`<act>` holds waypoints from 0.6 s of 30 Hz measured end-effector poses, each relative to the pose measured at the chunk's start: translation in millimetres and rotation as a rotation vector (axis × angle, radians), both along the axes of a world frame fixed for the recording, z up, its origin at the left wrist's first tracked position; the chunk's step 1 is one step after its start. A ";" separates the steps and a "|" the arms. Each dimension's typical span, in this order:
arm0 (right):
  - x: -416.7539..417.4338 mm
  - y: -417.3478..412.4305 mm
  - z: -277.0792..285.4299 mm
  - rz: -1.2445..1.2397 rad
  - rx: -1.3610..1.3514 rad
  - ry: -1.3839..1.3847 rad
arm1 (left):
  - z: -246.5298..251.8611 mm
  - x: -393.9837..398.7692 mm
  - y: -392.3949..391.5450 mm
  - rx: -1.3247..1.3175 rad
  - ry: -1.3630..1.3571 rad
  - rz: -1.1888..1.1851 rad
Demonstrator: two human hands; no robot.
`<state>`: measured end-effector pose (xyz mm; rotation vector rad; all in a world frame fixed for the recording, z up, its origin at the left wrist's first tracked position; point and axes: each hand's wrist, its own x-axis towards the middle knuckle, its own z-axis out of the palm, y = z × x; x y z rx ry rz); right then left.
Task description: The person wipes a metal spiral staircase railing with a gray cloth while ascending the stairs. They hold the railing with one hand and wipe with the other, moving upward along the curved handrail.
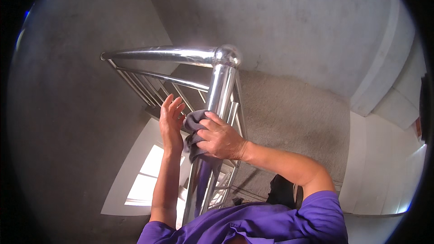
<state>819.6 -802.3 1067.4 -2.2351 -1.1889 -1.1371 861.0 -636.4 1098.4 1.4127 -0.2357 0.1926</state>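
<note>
A polished metal handrail [222, 89] runs away from me to a ball-shaped corner joint [228, 56], where another rail [162, 53] leads off to the left. My right hand [222, 139] presses a dark grey cloth [196, 122] around the top of the handrail, with its fingers curled over the cloth. Just left of the cloth, my left hand [171, 118] is raised with its fingers apart and holds nothing. Part of the cloth is hidden under my right hand.
Thin metal balusters [144, 84] stand below the left rail. Grey walls [281, 23] rise beyond the railing and at the left. A rough grey floor [288, 118] lies right of the handrail. A bright window [145, 173] shows at lower left, pale panels [376, 166] at right.
</note>
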 end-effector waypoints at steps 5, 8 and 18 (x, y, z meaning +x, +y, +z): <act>74.8 -62.5 78.7 -0.258 0.006 -0.136 | -7.3 -7.5 -17.0 0.135 -0.027 0.076; 111.0 -92.5 109.9 -0.189 0.046 -0.115 | -1.9 -14.5 -45.3 0.330 0.012 0.164; 132.5 -70.3 121.8 -0.062 -0.240 0.074 | -5.5 -15.7 -71.9 0.861 0.068 0.360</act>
